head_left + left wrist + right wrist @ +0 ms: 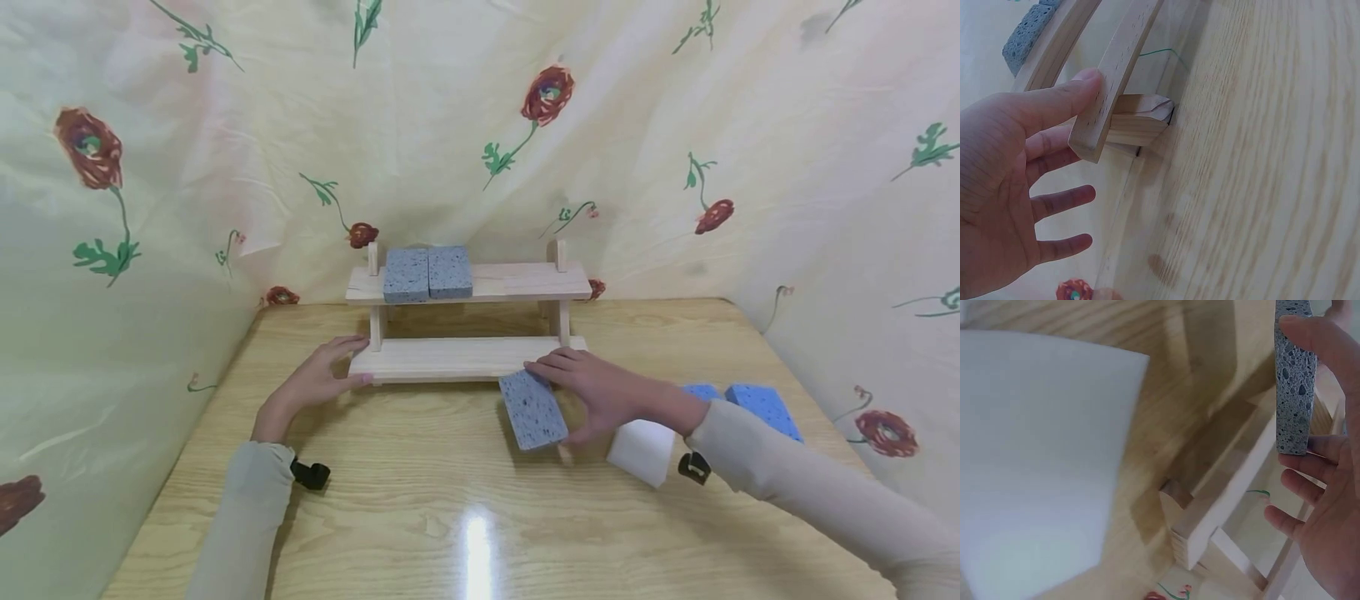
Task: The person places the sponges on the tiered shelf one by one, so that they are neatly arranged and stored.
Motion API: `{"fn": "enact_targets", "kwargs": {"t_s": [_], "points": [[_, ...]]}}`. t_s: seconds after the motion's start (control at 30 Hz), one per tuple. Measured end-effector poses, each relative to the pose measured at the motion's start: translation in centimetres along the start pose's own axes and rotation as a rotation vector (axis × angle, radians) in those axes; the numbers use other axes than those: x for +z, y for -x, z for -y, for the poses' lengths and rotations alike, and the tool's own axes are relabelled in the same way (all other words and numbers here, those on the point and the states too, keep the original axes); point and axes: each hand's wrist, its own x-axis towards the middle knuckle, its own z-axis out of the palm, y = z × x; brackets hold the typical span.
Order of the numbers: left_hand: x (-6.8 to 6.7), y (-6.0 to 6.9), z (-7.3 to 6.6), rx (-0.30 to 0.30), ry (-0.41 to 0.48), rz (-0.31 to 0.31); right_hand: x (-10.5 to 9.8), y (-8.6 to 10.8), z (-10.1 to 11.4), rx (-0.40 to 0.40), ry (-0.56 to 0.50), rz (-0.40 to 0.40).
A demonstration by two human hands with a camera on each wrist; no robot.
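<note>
My right hand [592,392] pinches a grey speckled sponge [533,410] between thumb and fingers. It is held tilted just in front of the lower board's right part; in the right wrist view the same sponge [1294,387] is seen edge-on. At the other end, my left hand [318,383] grips the left end of the lower board of a two-tier wooden shelf [450,358]. The left wrist view has the thumb on the board's edge [1107,94], with two fingers behind it and the others spread. Side by side on the upper tier lie two grey sponges [407,275], left of its middle.
Under the right forearm, a white block [643,450] lies on the wooden table [390,533]. Two blue sponges [765,410] are behind it to the right, one partly covered by the arm. A flowered curtain [450,125] closes off the back and sides.
</note>
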Motion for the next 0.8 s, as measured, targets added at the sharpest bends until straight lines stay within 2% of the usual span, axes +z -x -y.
{"fn": "enact_targets", "kwargs": {"t_s": [0.37,0.8], "points": [[0.0,0.0,0.0,0.001,-0.001,0.001,-1.6,-1.0,-0.8,-0.023,0.028,-0.061],[0.0,0.1,0.1,0.005,0.002,0.004,-3.4,-2.1,-1.3,0.049,0.011,-0.044]]}}
